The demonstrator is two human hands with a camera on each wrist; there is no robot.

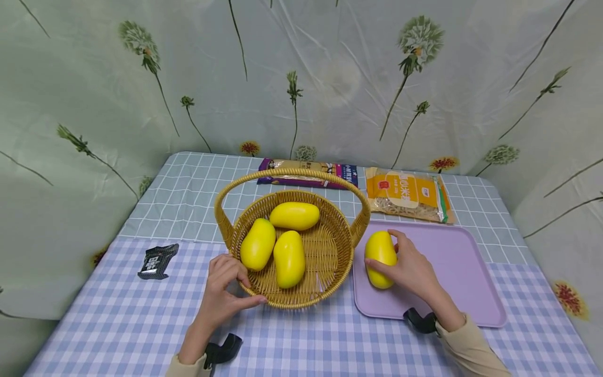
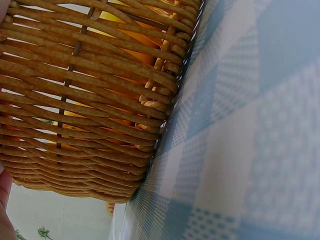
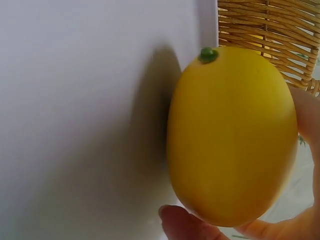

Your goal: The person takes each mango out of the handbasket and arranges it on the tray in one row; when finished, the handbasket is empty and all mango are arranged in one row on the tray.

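Note:
A wicker basket (image 1: 325,251) with a tall hoop handle stands in the middle of the table, holding three yellow mangoes (image 1: 289,259). My left hand (image 1: 223,288) grips its near-left rim, thumb along the outside edge. In the left wrist view the woven wall (image 2: 85,110) fills much of the frame, yellow fruit showing through the gaps. To the right, my right hand (image 1: 414,267) holds another mango (image 1: 380,259) between thumb and fingers, over the left part of a lilac tray (image 1: 452,272). The right wrist view shows this mango (image 3: 232,140) with a green stem nub, close over the tray.
Behind the basket lies a purple packet (image 1: 306,174), and an orange and clear bag (image 1: 407,193) lies behind the tray. A small black wrapped packet (image 1: 158,261) rests at the left. A floral curtain (image 1: 330,78) hangs along the table's back.

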